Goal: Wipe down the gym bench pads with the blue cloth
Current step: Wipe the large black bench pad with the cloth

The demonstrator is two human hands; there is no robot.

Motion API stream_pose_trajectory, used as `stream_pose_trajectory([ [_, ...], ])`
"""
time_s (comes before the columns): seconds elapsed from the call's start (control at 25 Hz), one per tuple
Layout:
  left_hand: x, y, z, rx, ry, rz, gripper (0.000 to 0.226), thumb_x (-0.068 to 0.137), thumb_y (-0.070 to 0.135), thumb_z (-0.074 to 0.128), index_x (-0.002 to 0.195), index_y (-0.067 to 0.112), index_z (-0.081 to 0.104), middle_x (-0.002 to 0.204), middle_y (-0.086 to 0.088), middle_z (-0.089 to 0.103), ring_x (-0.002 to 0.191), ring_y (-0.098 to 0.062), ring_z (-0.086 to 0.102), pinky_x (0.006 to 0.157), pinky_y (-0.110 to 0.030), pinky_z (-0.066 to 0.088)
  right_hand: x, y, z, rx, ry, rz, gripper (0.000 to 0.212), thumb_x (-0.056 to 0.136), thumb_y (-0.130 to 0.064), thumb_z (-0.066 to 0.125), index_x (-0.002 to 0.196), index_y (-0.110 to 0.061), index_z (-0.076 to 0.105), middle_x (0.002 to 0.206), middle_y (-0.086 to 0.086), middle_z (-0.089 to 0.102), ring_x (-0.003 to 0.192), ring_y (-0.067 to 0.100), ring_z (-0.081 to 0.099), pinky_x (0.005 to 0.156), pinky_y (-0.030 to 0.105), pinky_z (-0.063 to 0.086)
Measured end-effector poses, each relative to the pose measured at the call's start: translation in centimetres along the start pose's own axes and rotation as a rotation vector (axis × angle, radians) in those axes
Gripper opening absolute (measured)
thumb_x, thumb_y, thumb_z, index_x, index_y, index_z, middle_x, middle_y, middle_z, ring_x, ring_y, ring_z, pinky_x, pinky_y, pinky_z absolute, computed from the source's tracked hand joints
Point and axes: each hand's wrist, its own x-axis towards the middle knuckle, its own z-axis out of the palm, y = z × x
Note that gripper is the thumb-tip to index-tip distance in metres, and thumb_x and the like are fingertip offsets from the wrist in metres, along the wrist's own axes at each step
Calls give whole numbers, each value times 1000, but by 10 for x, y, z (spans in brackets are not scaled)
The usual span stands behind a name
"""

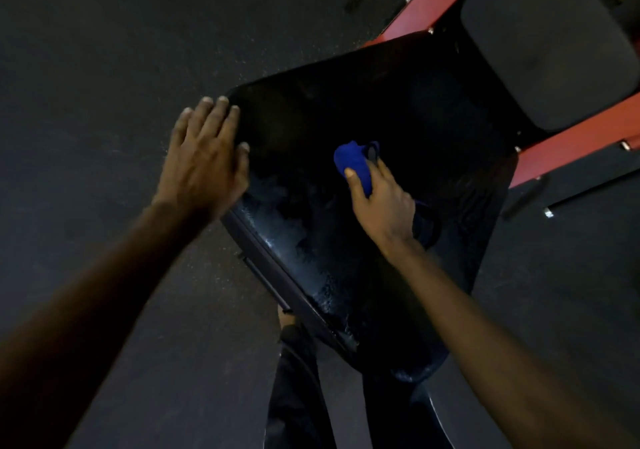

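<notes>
On black pad [398, 109], blue cloth [353, 162] bunched and clamped by right hand [382, 202] fingers, left hand [204, 161] laid flat at pad edge, fingers straight, close together.

I am working through a person's two bare arms. The left hand [204, 164] has a broad back and long fingers [221, 116], each ending in a short, trimmed nail that catches the light. The right hand [381, 202] shows the same short nail on its thumb. Back from the fingers, the left forearm [104, 292] and right forearm [485, 327] are uncovered along all the length I can see. Lower down, between the two sets of fingers, are dark trousers [298, 396], plain and softly creased. My feed is too dim there to tell the fabric.
</notes>
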Motion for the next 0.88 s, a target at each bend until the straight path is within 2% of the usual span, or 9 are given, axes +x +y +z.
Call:
stream_pose_trajectory([
  [0.12, 3, -8, 19, -60, 29, 49, 64, 103, 35, 24, 155, -1, 31, 163, -22, 28, 153, -36, 21, 125, -48, 16, -68, -38, -3, 56, -29, -174, 58, 100, -64, 36, 151, -37, 45, 159, -1, 43, 121, 27, 64, 84, 40, 57],
  [0.2, 1, -6, 28, -108, 83, 37, 61, 103, 32, 27, 154, -2, 34, 161, -22, 31, 152, -35, 22, 125, -47, 16, -78, -59, 2, 77, -22, -238, 58, 99, -64, 39, 151, -38, 43, 159, 2, 43, 121, 27, 64, 80, 38, 58],
  [0.4, 3, -14, 24, -136, 99, 101, 66, 99, 34, 27, 152, -5, 36, 159, -25, 32, 151, -39, 24, 125, -46, 16, 1, -106, 18, 43, 41, -265, 56, 100, -60, 46, 148, -32, 50, 155, 8, 48, 126, 30, 61, 91, 41, 57],
  [0.48, 0, -13, 26, -150, 94, 99, 66, 99, 35, 26, 152, -4, 36, 159, -25, 33, 151, -39, 24, 125, -47, 17, -17, -103, 16, 70, 54, -277, 55, 100, -59, 49, 147, -32, 51, 155, 6, 48, 119, 26, 64, 86, 36, 59],
  [0.56, 0, -13, 25, -139, 84, 87, 64, 103, 36, 24, 153, -2, 35, 160, -24, 31, 152, -38, 22, 126, -49, 17, -75, -79, 4, 83, -12, -329, 56, 98, -59, 52, 150, -38, 45, 159, 0, 42, 115, 21, 65, 85, 30, 56],
  [0.64, 2, -14, 23, -138, 79, 85, 63, 104, 36, 23, 154, -1, 33, 161, -23, 30, 152, -36, 21, 126, -49, 17, -139, -50, -11, 51, -101, -370, 64, 95, -58, 57, 154, -45, 37, 163, -5, 34, 125, 20, 59, 95, 30, 52],
  [0.72, 2, -13, 24, -157, 94, 78, 61, 105, 35, 24, 154, 0, 33, 161, -22, 30, 153, -35, 20, 126, -47, 16, -166, -34, -11, 37, -115, -392, 68, 90, -53, 60, 154, -43, 39, 163, -4, 35, 133, 21, 54, 101, 33, 50],
  [0.88, 4, -18, 28, -192, 83, 80, 61, 105, 35, 26, 154, 1, 34, 162, -22, 29, 153, -35, 19, 126, -47, 15, -102, -83, 8, 98, -77, -423, 59, 93, -46, 57, 150, -35, 47, 157, 6, 46, 140, 28, 49, 102, 41, 53],
])
